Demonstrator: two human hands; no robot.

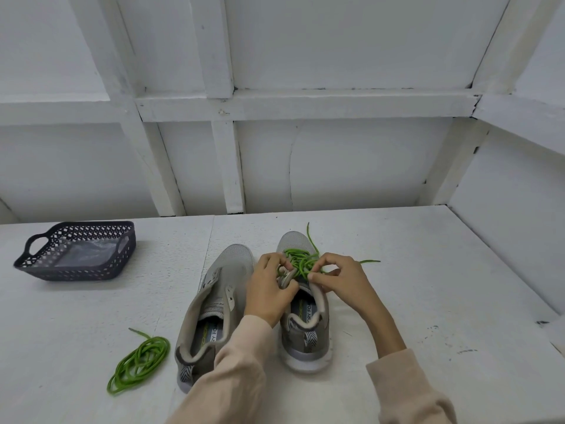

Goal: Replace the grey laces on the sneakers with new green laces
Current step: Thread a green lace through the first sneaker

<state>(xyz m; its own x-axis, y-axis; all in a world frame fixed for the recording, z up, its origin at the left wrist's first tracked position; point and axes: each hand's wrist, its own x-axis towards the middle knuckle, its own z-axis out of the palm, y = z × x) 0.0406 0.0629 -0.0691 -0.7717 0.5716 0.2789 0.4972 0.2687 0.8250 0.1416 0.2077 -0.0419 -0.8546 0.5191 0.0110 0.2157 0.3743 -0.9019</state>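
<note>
While the left hand (270, 286) curls thumb and fingers round the grey upper of the half-laced sneaker (305, 341) at the top of the tongue (whether a strand is trapped there too, I cannot tell), the right hand (339, 278) pinches the green lace (301, 261) between thumb and fingertips, just beside the top eyelets. The lace sits bunched over the eyelets, and its two loose ends trail onto the table (428, 286), one past the toe and one to the side.

I judge the lace to be a thin, round, limp cord. It is light, rather slick and quick to tangle, so it is best taken close to its tip for threading and near the eyelet for drawing tight. The sneaker looks light with a soft mesh upper that yields, so the firmer eyelet edge or the heel collar is the place to steady it.

Just beside it stands the unlaced sneaker (226, 264), its eyelets bare. The spare green lace (139, 359) lies coiled on the table near that sneaker's heel. Well apart at the far side sits a dark basket (70, 270) with clear plastic inside.
</note>
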